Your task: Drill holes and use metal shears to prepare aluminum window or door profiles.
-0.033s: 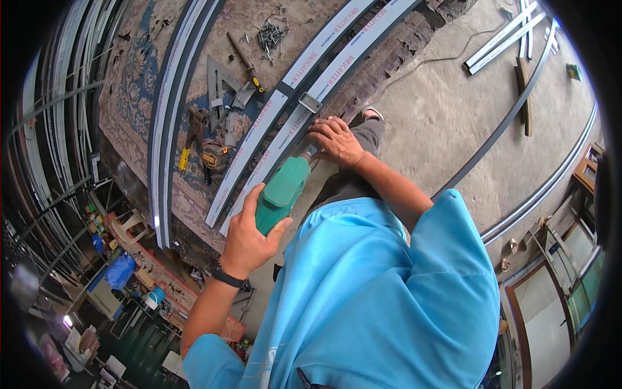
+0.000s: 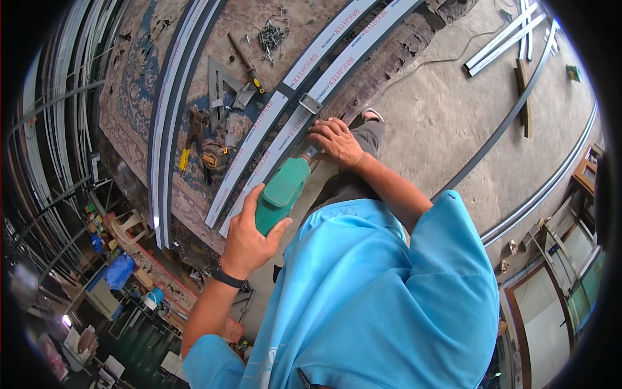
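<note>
My left hand [image 2: 247, 240] is wrapped round the green body of a power drill [image 2: 285, 188], thumb on the near side. The drill points up and right, towards my right hand [image 2: 338, 142]. My right fingers are curled together at the edge of a long film-covered aluminium profile [image 2: 285, 136], by the drill's front end. What they grip underneath is hidden. Just beyond them, a short metal channel piece [image 2: 310, 102] sits on that profile. A second film-covered profile [image 2: 259, 123] runs alongside, with a dark gap between the two.
On the worn carpet [image 2: 188, 214] lie a triangular square [image 2: 217, 84], a screwdriver [image 2: 245, 61], a tape measure [image 2: 214, 154], pliers [image 2: 193, 133] and a heap of screws [image 2: 271, 35]. More profiles [image 2: 175, 123] lie to the left. At right, a long dark strip [image 2: 499, 129] crosses the concrete floor [image 2: 427, 110].
</note>
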